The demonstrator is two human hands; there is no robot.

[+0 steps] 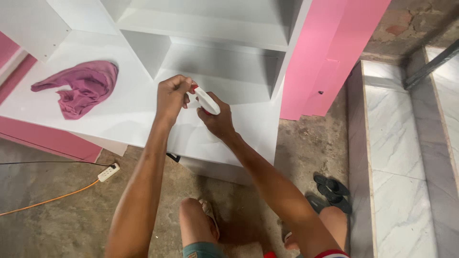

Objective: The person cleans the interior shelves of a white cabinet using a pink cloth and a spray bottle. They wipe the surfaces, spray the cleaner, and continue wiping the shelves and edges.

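We grip a small white tube [207,100] over the white cabinet [143,114], right hand [217,119] clamped on it, left hand [173,95] pinching its red cap [194,88], rag [79,86] at nine o'clock.

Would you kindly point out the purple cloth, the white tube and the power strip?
purple cloth [81,86], head view, middle of the crumpled fabric.
white tube [208,102], head view, its body.
power strip [108,172], head view, its casing.

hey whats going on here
A person crouches on a concrete floor over a white cabinet lying on its back. The right hand holds a small white tube and the left hand pinches its red-tipped end. A purple rag lies on the panel nearby.
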